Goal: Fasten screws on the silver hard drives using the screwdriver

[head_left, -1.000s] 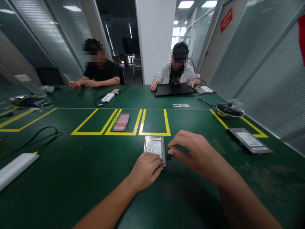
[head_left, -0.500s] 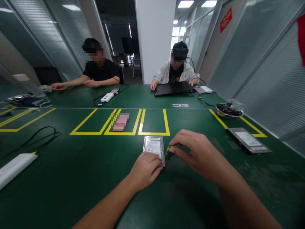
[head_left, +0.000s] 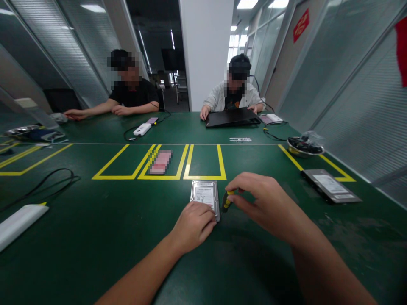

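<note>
A silver hard drive (head_left: 205, 195) with a white label lies flat on the green table (head_left: 95, 237), just in front of the yellow taped boxes. My left hand (head_left: 194, 225) rests on the drive's near edge, fingers curled down on it. My right hand (head_left: 262, 203) pinches a small screwdriver (head_left: 226, 201) with a yellow and black handle, held upright beside the drive's right edge.
A second flat drive (head_left: 330, 186) lies to the right, a metal bowl (head_left: 305, 147) beyond it. A white bar (head_left: 19, 224) and a black cable (head_left: 44, 184) lie at left. Two people sit at the far side with a black laptop (head_left: 232, 117) and a white device (head_left: 142, 129).
The screwdriver handle shows more clearly between my right fingers, which have shifted slightly. My left hand stays on the drive. The person at far left stretched an arm out leftward.
</note>
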`<state>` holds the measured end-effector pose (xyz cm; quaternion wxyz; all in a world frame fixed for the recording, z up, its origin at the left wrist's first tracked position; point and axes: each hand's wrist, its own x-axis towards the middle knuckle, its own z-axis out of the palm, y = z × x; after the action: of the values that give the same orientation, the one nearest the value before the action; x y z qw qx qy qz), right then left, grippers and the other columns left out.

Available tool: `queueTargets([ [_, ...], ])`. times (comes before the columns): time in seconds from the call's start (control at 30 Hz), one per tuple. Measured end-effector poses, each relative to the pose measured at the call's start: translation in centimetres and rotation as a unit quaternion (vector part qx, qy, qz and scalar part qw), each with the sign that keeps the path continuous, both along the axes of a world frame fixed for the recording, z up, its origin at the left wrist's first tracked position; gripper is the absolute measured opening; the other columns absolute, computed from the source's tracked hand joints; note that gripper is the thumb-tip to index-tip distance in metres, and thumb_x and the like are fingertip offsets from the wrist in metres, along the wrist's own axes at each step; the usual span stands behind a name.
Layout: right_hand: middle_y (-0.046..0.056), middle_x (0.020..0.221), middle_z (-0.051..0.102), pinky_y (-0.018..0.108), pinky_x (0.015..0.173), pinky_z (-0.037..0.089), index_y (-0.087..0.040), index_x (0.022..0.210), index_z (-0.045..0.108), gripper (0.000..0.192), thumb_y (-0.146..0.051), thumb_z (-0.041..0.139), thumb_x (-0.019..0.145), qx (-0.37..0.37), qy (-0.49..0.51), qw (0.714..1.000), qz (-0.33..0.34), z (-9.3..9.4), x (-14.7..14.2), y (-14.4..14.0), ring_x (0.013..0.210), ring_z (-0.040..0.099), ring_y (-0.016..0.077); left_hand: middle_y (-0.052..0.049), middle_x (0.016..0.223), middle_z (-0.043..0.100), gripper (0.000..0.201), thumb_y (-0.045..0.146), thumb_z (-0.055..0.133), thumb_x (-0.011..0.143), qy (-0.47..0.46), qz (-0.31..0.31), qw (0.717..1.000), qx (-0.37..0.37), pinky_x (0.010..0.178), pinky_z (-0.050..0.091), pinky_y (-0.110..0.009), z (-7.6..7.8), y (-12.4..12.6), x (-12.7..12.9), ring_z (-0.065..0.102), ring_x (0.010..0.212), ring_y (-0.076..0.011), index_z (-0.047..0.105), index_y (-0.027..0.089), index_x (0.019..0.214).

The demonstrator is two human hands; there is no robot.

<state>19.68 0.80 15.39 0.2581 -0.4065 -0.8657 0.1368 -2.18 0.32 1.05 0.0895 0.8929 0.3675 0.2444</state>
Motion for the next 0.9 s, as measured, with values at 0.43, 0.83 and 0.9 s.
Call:
queueTargets([
  [0.43,0.003,0.095,0.066,0.029,0.078,0.044,-0.020,0.094,0.065,0.010,-0.014,0.059,0.089,-0.003,-0.005,1.000,0.001,-0.16,0.03,0.16,0.091,0.059,0.0169,-0.005,0.099,0.070,0.007,0.021,0.058,0.092,0.004,-0.001,1.000,-0.002,0.090,0.044,-0.041,0.10,0.00,0.09,0.063,0.099,-0.0238,0.064,0.020,0.094],
  [0.83,0.003,0.094,0.066,0.030,0.077,0.044,-0.019,0.093,0.065,0.008,-0.014,0.061,0.088,0.003,-0.011,1.000,-0.012,-0.14,-0.18,0.14,0.088,0.059,0.0175,-0.006,0.101,0.070,0.008,0.020,0.058,0.092,0.005,-0.002,1.000,0.001,0.092,0.044,-0.041,0.02,-0.01,0.08,0.063,0.099,-0.0239,0.065,0.020,0.095],
  [0.9,0.003,0.095,0.067,0.030,0.078,0.044,-0.019,0.096,0.065,0.010,-0.014,0.061,0.087,0.007,-0.009,1.000,-0.014,-0.11,-0.15,0.09,0.089,0.059,0.0177,-0.005,0.101,0.070,0.007,0.021,0.058,0.092,0.006,-0.001,1.000,0.000,0.092,0.043,-0.041,0.00,-0.06,0.07,0.063,0.099,-0.0236,0.064,0.020,0.095],
])
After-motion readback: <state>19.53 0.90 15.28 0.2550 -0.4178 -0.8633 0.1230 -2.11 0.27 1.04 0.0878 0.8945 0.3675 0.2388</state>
